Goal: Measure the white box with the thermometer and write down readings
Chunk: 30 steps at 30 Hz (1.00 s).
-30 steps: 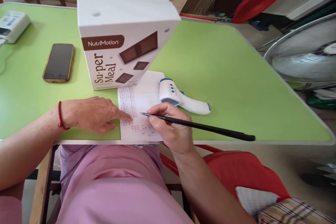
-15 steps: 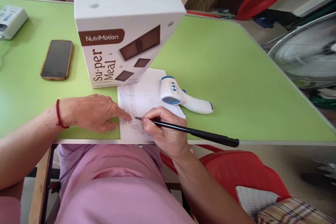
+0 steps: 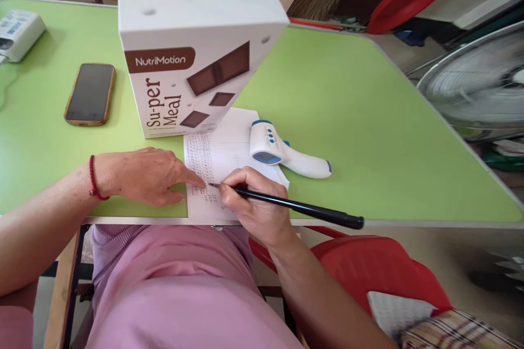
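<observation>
White paper (image 3: 241,142) with rows of small handwriting lies at the table's near edge. My right hand (image 3: 260,204) grips a black pen (image 3: 303,207), its tip at the writing. My left hand (image 3: 143,177), with a red cord bracelet (image 3: 93,177) at the wrist, rests palm down with the index finger stretched onto the paper, close to the pen tip. A white and blue infrared thermometer (image 3: 286,152) lies on the paper's right side. Behind the paper, and hiding part of it, stands a white NutriMotion box (image 3: 164,82).
On the green table (image 3: 347,120) a smartphone (image 3: 90,92) lies left of the box, and a white device with a cable (image 3: 20,35) sits at the far left. A fan (image 3: 478,82) stands past the right edge. A red chair (image 3: 380,267) is below right.
The pen's rear end has shifted slightly left, with a small movement of my right hand. My left hand stays almost where it was, its finger still on the paper.
</observation>
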Each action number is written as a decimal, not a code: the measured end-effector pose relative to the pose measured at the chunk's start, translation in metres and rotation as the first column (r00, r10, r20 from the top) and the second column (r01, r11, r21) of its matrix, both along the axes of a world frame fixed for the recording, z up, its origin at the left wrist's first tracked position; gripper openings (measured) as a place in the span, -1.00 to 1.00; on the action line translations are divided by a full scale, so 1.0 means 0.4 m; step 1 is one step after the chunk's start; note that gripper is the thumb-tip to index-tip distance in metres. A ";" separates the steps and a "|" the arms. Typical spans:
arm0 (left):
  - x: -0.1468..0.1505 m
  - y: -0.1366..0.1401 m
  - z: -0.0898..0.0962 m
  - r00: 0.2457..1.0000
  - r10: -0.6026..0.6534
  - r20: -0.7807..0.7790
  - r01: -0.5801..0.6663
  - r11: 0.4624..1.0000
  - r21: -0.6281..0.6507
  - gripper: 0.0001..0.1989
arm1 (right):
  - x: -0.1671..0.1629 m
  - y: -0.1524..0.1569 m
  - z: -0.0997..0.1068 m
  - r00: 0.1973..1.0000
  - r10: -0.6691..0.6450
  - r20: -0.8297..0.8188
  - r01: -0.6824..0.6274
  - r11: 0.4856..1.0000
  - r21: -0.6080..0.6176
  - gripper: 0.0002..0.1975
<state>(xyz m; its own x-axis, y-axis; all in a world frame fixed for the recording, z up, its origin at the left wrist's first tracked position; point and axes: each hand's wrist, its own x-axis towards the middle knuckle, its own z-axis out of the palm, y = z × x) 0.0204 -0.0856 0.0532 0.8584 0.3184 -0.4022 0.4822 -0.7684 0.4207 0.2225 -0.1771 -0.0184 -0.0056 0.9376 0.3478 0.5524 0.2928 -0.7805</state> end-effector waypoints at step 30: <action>-0.002 0.000 -0.001 1.000 -0.018 0.015 0.017 1.000 0.026 -0.50 | 0.006 0.003 -0.004 1.000 -0.009 0.005 0.009 1.000 0.025 -0.84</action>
<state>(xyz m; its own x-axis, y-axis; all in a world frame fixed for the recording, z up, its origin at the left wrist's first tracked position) 0.0195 -0.0854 0.0528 0.8697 0.3133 -0.3814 0.4625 -0.7872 0.4080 0.2247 -0.1761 -0.0199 0.0013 0.9284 0.3715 0.5590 0.3074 -0.7701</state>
